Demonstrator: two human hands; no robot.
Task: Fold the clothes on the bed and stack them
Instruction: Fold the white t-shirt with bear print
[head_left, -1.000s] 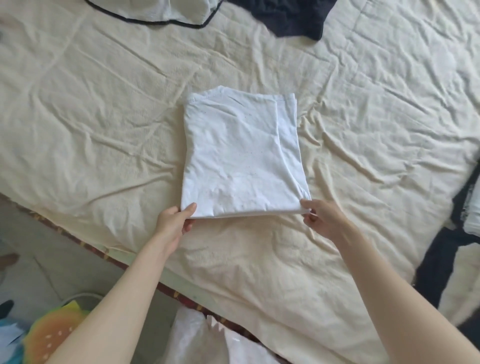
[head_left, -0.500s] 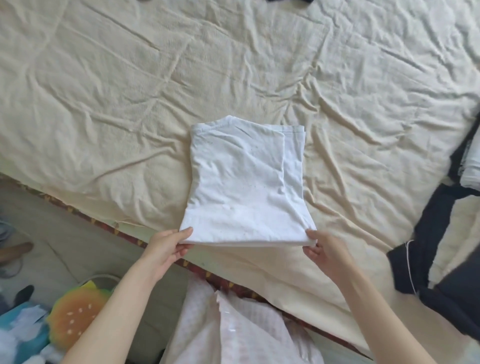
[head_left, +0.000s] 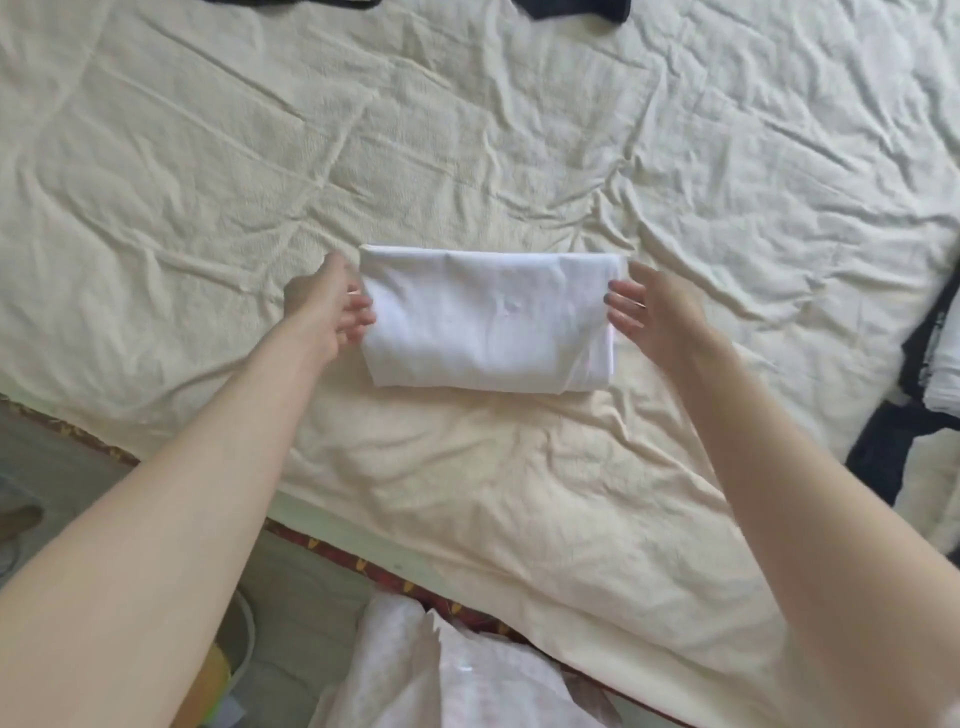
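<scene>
Two bare hands are flanking a white garment that is lying folded into a wide, shallow rectangle near the middle of the bed. The left hand is sitting at the garment's left short edge, its fingers loosely extended and touching or just beside the cloth; whether they are pinching it cannot be told. The right hand is sitting at the right short edge with the palm facing the garment and the fingers straight and spread, touching or just off the edge, gripping nothing.

Compared with half a second ago, the garment is no longer a tall rectangle with both hands pinching its near corners at the bed's edge: the near half is now lying doubled over the far half, the bundle is about half as deep, and the hands are now resting at its sides rather than at its near edge.

The garment is smooth, thin, bright white cloth with a soft rounded fold along its near edge. The bed is wearing a cream, crinkle-textured sheet creased in long ridges. Dark clothes are lying at the right edge, and another dark piece at the far edge.
</scene>
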